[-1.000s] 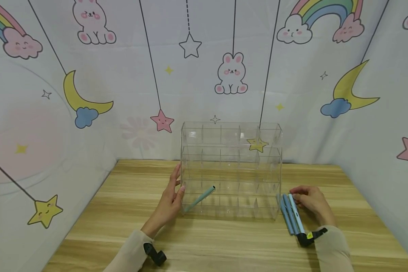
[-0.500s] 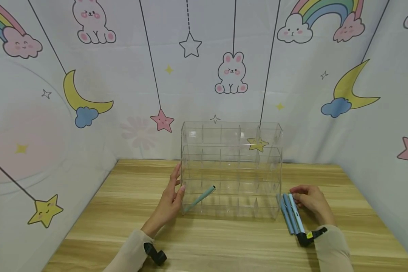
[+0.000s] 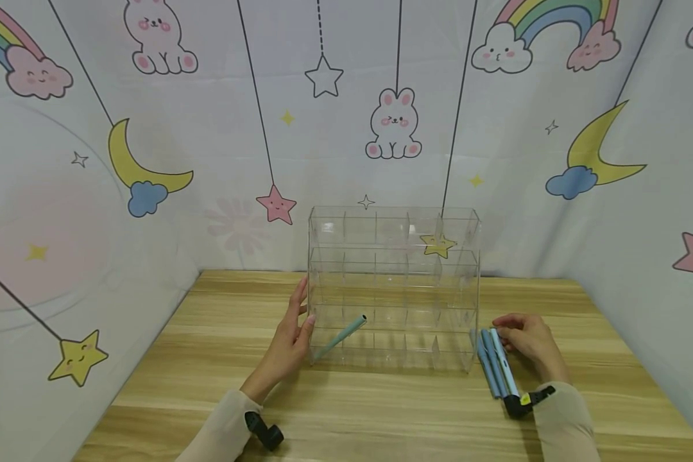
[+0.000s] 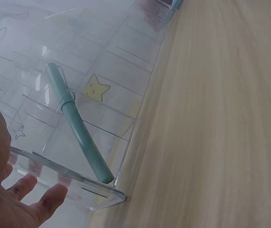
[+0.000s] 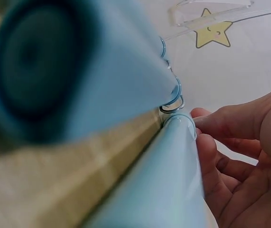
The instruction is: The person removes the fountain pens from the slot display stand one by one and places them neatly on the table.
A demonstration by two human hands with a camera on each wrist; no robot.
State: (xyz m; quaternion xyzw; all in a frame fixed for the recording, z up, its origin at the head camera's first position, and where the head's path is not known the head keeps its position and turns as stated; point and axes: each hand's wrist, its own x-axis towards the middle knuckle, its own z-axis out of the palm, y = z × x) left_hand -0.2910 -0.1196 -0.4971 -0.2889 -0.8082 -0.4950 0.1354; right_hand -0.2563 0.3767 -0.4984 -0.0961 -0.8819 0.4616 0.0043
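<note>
We note a clear plastic organizer [image 3: 393, 289] of small square cells; one teal pen [image 3: 339, 337] leans in its lower left cell. Left hand [image 3: 289, 343], fingers straight, rests flat against the organizer's left wall. Right hand [image 3: 528, 343] pinches one of three smooth blue pens [image 3: 495, 366] lying just right of the organizer.

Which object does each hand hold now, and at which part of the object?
The right hand pinches the far end of the lightest of the blue pens. The left hand holds nothing; it rests flat against the left wall of the clear organizer.
</note>
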